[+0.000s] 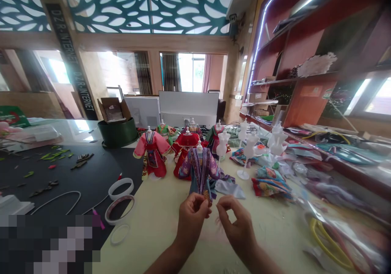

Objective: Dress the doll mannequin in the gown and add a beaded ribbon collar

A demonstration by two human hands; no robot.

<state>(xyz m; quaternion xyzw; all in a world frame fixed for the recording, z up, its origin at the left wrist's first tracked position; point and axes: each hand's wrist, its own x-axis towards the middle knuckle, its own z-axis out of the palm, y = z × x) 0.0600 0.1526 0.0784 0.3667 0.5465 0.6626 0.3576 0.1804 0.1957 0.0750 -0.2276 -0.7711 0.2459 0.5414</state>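
Observation:
A purple and blue miniature robe (200, 168) stands upright on a small white dress form in front of me. My left hand (193, 217) is closed in a pinch by its lower front, with a small gold ornament (207, 197) at the fingertips. Just to the right, my right hand (235, 219) has thumb and forefinger pressed together in a ring. Whatever lies between those fingers, if anything, is too small to make out. The two hands are apart from each other, above the pale yellow table (161, 233).
Behind stand a pink and red robe (152, 153), a red robe (185, 143) and bare white dress forms (251, 145). Folded cloth (270, 182) lies to the right. Tape rolls (120, 208) rest at left, by a black mat (91, 176). Yellow tubing (326, 241) is at lower right.

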